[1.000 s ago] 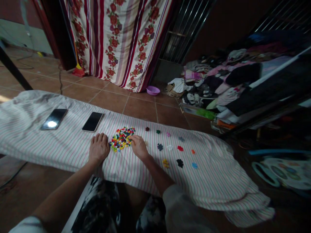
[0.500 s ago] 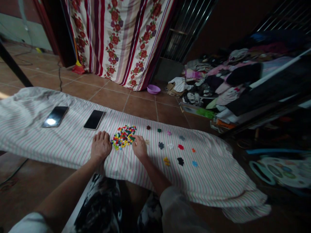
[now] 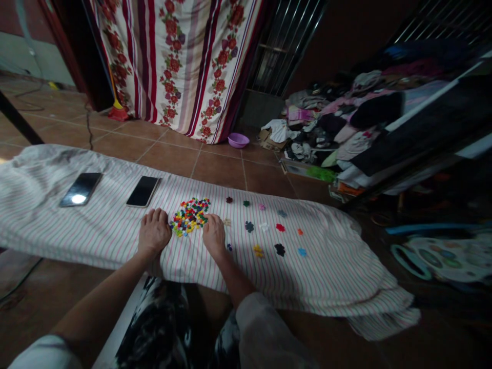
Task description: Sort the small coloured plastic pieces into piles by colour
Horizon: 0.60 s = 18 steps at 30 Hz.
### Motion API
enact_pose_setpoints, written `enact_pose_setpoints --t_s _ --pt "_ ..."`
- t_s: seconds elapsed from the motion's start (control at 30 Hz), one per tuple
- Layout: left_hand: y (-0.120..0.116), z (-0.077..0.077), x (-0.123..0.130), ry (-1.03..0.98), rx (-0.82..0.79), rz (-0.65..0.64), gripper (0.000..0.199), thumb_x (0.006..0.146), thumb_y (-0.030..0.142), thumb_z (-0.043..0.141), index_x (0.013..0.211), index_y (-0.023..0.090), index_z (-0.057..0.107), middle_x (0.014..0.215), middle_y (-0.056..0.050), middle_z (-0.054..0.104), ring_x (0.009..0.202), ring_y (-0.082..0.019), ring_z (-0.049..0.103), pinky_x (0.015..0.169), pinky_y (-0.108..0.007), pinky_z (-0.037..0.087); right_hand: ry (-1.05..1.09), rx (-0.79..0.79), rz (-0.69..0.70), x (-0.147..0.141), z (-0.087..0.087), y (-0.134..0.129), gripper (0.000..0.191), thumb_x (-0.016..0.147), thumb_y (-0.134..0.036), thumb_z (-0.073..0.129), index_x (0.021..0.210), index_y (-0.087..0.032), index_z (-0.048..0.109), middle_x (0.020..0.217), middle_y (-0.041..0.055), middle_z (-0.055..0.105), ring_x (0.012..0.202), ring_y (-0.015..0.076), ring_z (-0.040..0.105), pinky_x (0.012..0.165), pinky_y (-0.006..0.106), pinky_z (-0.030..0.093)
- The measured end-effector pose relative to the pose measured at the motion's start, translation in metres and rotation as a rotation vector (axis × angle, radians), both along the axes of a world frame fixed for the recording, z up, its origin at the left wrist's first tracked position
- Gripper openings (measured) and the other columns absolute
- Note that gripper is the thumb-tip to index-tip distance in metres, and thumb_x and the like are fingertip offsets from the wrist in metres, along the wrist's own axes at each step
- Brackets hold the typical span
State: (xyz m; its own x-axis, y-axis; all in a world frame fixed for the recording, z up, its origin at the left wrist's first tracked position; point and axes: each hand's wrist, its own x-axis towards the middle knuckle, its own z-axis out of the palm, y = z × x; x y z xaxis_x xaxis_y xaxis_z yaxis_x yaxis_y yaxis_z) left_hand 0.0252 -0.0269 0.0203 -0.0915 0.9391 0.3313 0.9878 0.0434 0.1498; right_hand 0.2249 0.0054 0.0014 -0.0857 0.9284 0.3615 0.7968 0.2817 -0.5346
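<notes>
The left hand (image 3: 154,230) lay flat with fingers extended on the striped cloth (image 3: 330,277), beside a pile of coloured pieces (image 3: 190,216). The right hand (image 3: 214,234) curled at the pile's right edge, its grip impossible to tell. Beyond, a purple bowl (image 3: 239,141) stood near a flowered curtain (image 3: 192,61).

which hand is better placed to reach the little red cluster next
Probably the right hand: it is at the right side of the multicoloured pile, nearer the red cluster. The left hand lies palm down left of the pile, so it would likely have to reach across.
</notes>
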Motion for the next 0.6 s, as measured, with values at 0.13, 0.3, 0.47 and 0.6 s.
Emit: enact_pose_setpoints --t_s 0.13,0.3,0.47,0.6 --pt "-0.0007 0.0007 0.0001 -0.006 -0.003 0.0 0.034 0.088 0.021 0.041 0.114 0.011 0.06 0.135 -0.02 0.057 0.131 -0.035 0.046 0.105 -0.051 0.038 -0.002 -0.01 -0.008 -0.0008 0.0017 -0.0015 0.038 0.086 -0.004 0.044 0.115 -0.017 0.066 0.115 0.0108 0.064 0.113 0.0212 0.055 0.102 0.035 0.042" --pt "-0.001 0.0013 0.0002 -0.008 -0.005 -0.002 0.034 0.088 0.021 0.04 0.114 0.011 0.059 0.135 -0.019 0.057 0.131 -0.035 0.046 0.106 -0.05 0.038 -0.022 -0.033 0.002 0.0007 0.0035 -0.0042 0.036 0.087 -0.004 0.046 0.108 -0.021 0.071 0.119 0.0094 0.062 0.114 0.0207 0.055 0.102 0.034 0.043" --pt "-0.0013 0.0019 0.0004 -0.026 0.004 0.002 0.034 0.087 0.02 0.042 0.114 0.013 0.06 0.134 -0.019 0.057 0.131 -0.034 0.046 0.105 -0.05 0.038 -0.03 -0.029 0.025 0.0025 0.0011 -0.0046 0.038 0.088 -0.007 0.048 0.11 -0.025 0.073 0.123 0.0086 0.061 0.11 0.0217 0.056 0.1 0.035 0.045" --pt "-0.0017 0.0012 -0.0001 -0.046 0.02 -0.01 0.035 0.085 0.02 0.043 0.115 0.014 0.06 0.134 -0.02 0.057 0.131 -0.034 0.046 0.105 -0.051 0.038 -0.027 -0.015 0.024 0.0021 -0.0025 -0.0046 0.039 0.089 -0.009 0.049 0.112 -0.029 0.073 0.125 0.0074 0.06 0.108 0.0216 0.056 0.099 0.036 0.045"
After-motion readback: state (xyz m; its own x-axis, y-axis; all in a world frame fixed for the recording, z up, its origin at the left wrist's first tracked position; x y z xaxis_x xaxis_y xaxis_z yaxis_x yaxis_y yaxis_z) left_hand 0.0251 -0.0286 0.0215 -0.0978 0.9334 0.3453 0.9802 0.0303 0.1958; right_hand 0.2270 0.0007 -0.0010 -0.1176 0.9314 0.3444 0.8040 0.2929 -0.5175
